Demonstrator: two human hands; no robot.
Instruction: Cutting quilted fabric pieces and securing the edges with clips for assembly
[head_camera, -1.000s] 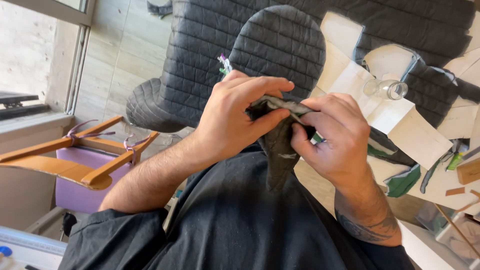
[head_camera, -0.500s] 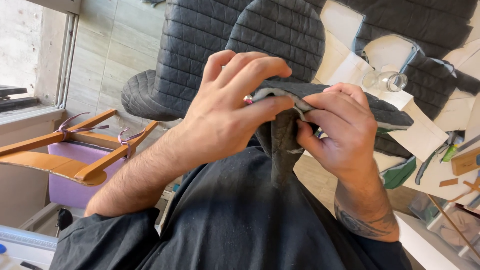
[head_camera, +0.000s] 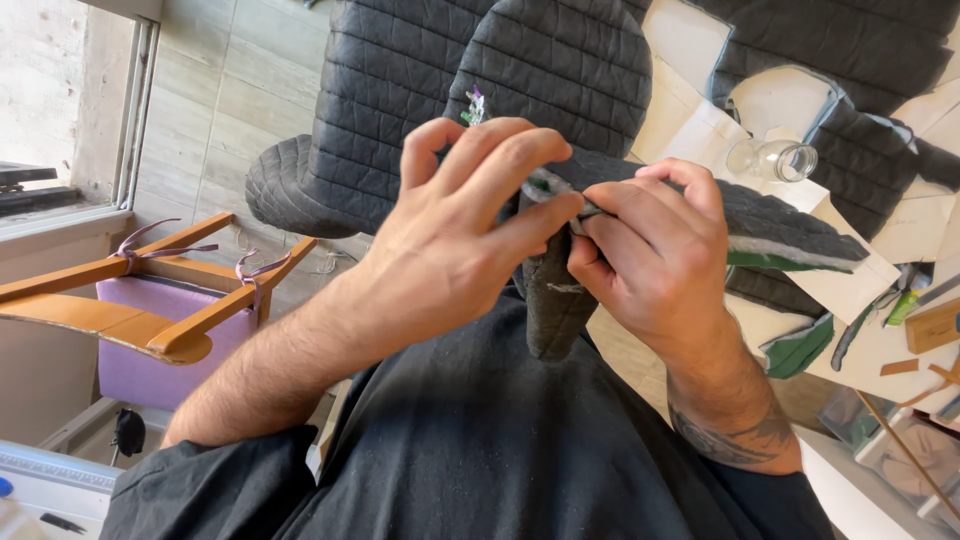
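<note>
Left hand (head_camera: 470, 215) is raised in front of the chest, thumb and forefinger pinching the near edge of a quilted dark grey fabric piece (head_camera: 760, 215), the other fingers fanned loosely above it. Right hand (head_camera: 650, 255) meets it from the other side, fingertips pressed together on the same edge, so both hands grip one short stretch of the material. From that grip the piece runs out to the right as a long padded strip with stitched diamond quilting, a pale foam layer and a green backing showing along its cut edge; a narrower tail of it hangs down between the wrists against the black shirt (head_camera: 480, 450).

Behind the hands lie larger quilted panels (head_camera: 560, 60) of the same dark, matt, ribbed material, with rounded corners. Flat pale paper patterns (head_camera: 690, 110) are spread under and beside them. A small clear glass jar (head_camera: 770, 160) lies on its side on the paper, apart from the hands. At left stands a wooden frame (head_camera: 130, 300), smooth and orange-brown, with a lilac cushion (head_camera: 160, 345) beneath it and thin lilac ribbons tied on its rails.
</note>
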